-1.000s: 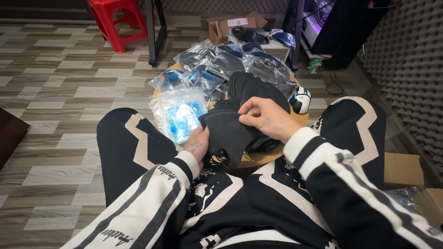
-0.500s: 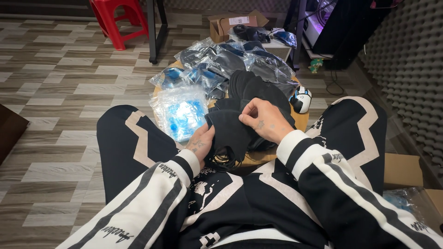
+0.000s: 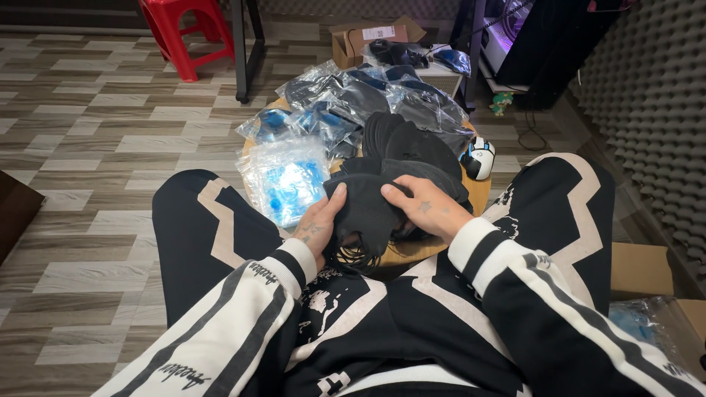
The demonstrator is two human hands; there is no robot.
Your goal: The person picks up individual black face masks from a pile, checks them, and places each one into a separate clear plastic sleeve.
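Both hands, left hand [image 3: 318,224], right hand [image 3: 423,207], fingers pinching a black mask [image 3: 364,209], clear blue-filled packet [image 3: 283,180] beside (crinkled)

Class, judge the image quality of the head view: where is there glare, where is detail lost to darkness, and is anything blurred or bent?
Head view: sharp overall, no evident motion blur on the left hand or right hand; soft glare on the clear plastic bags; the black fabric pieces merge into one dark mass, folds hard to separate; the floor planks look slightly bowed towards the edges.
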